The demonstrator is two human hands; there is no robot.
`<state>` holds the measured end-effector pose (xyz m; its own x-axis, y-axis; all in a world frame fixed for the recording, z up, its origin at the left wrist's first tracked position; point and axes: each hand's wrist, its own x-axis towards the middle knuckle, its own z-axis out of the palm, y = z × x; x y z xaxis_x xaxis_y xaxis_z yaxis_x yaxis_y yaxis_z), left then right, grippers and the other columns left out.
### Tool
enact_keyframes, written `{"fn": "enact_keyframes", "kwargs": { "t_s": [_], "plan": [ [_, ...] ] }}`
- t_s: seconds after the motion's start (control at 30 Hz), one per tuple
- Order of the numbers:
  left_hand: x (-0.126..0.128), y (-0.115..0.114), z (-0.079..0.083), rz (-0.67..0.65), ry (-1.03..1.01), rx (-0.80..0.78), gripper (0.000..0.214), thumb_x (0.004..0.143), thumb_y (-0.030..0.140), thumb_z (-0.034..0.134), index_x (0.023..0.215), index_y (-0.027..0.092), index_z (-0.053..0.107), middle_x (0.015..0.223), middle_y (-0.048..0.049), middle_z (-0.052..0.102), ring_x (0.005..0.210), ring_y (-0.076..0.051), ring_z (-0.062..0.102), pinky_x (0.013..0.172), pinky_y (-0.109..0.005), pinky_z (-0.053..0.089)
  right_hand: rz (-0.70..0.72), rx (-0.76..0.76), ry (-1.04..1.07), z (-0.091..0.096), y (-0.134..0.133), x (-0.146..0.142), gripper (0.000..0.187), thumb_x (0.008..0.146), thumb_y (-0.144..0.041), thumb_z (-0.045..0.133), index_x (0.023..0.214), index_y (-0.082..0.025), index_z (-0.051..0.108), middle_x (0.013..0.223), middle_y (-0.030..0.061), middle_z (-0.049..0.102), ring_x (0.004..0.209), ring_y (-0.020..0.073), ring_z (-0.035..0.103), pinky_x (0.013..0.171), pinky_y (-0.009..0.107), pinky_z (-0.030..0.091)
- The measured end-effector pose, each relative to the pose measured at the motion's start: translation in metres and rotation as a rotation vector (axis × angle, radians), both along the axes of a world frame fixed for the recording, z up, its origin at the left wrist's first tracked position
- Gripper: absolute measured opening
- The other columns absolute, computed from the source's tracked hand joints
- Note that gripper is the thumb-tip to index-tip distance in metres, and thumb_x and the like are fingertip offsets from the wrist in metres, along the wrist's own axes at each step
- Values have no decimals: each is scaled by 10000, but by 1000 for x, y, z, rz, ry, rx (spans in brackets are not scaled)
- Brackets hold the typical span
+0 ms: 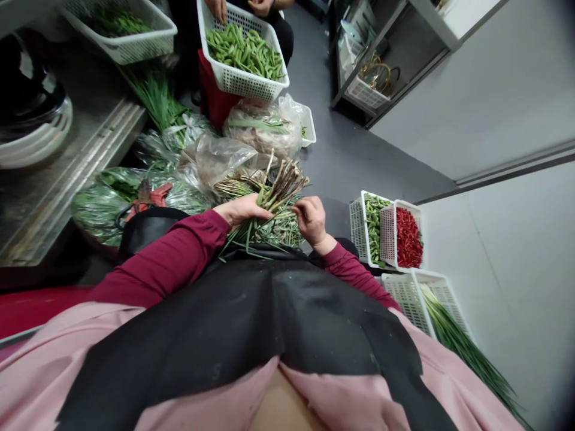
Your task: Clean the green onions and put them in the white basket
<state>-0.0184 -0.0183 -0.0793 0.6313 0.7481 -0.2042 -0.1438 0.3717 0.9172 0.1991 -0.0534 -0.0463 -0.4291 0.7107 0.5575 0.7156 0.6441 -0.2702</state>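
My left hand (245, 209) is wrapped around a bunch of thin scallions (281, 188), their brown, dry-looking ends pointing up and away from me and the green leaves hanging toward my lap. Just right of the bunch, my right hand (311, 220) is closed in a pinch at the side of the stalks; a thin strand seems to run to its fingertips. Below both hands lies a heap of green trimmings (285, 230), partly hidden by the bunch. More stalks (236, 187) lie behind my left hand, beside a clear plastic bag (220, 158).
Ahead, another person's hand (218, 9) is over a white basket of green pods (245, 54). Bagged greens (103, 203) and orange-handled shears (148, 200) are at left. Baskets of green peppers (372, 224), red chillies (408, 239) and long scallions (458, 335) stand along the right wall.
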Motion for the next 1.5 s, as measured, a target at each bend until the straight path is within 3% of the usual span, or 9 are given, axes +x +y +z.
{"fn": "enact_keyframes", "kwargs": {
  "t_s": [0.23,0.47,0.67,0.73,0.83,0.93,1.17,1.33,1.5],
  "plan": [
    [-9,-1,11,36,77,-18,396,496,237,838,832,120,665,774,-32,664,676,-145,585,653,-280,509,-397,80,-13,3,39,84,219,969,-307,416,826,-187,530,809,78,564,805,197,498,802,352,393],
    [-18,4,12,135,109,0,425,469,219,841,837,119,654,750,-21,648,639,-126,569,586,-245,495,-879,-287,-101,-13,57,150,122,928,-161,443,832,-148,517,913,181,589,871,200,500,852,356,353],
    [-19,8,11,209,59,-52,321,505,198,824,747,118,629,660,-7,613,554,-102,536,525,-229,463,-686,-692,-247,-84,21,97,75,788,-53,610,832,-112,627,850,157,658,829,196,594,804,312,434],
    [-17,8,8,225,19,-82,305,500,179,825,717,119,619,626,4,600,534,-95,530,508,-218,451,-526,-795,-202,-92,17,69,325,743,-165,717,1053,-99,646,1055,185,668,970,220,618,874,314,455],
    [-9,7,3,209,-7,-138,305,490,158,829,722,113,636,631,2,623,546,-96,551,527,-214,463,-225,-956,225,-77,23,27,557,804,-365,667,1302,-150,544,1296,160,590,1114,215,594,962,343,457],
    [2,5,0,157,-14,-186,353,484,141,828,805,110,683,700,-20,678,607,-118,598,591,-234,498,-91,-1054,733,-50,28,-10,453,831,-489,604,1160,-179,629,1136,94,674,994,188,640,887,339,511],
    [6,8,-9,83,-64,-200,252,541,163,804,751,95,682,714,-69,705,648,-155,639,659,-285,525,-317,-754,1308,-16,29,-11,340,881,-513,541,911,-179,595,684,12,614,654,127,609,727,310,541],
    [3,11,-11,45,-89,-219,221,547,184,797,675,106,635,638,-63,675,593,-160,634,610,-292,521,-459,-328,996,19,44,34,334,918,-488,457,892,-190,605,675,-8,555,637,112,550,705,291,496],
    [14,6,-13,40,-45,-201,311,499,159,832,757,102,668,620,-28,652,556,-134,591,562,-264,485,-124,-823,530,-1,26,-12,279,675,-411,751,724,-163,633,680,0,607,701,148,557,696,282,449]
  ]
}}
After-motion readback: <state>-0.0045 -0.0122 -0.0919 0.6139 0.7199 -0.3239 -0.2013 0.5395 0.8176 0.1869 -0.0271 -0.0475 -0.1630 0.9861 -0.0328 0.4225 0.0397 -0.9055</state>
